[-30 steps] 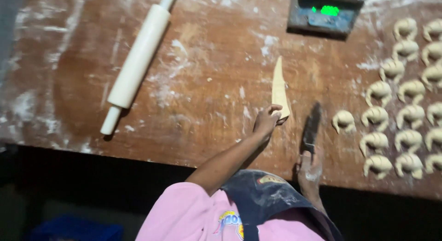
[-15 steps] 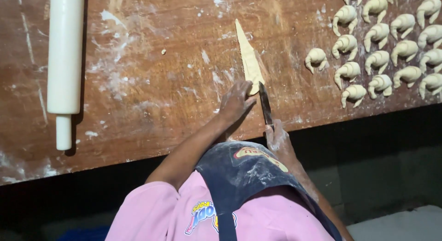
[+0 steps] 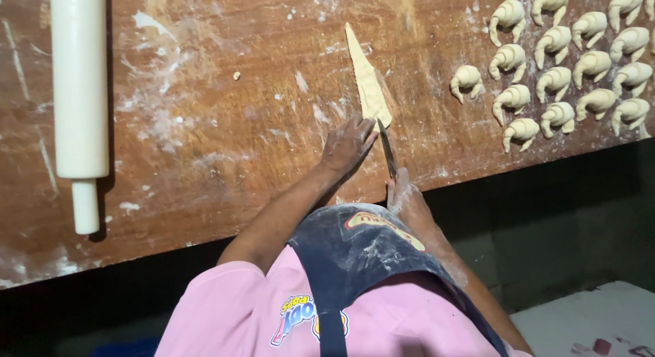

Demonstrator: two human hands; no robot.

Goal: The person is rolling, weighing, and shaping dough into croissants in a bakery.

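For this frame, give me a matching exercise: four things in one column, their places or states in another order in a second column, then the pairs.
Things:
1. rolling pin
2. dough triangle
3. shaped rolls
4. knife

Places or states:
A. in rows at the table's right end
B. flat, its wide end under the left hand
C. lying at the far left of the table
D. held by the right hand, blade beside the dough

Pairs: 1-C, 2-B, 3-A, 4-D
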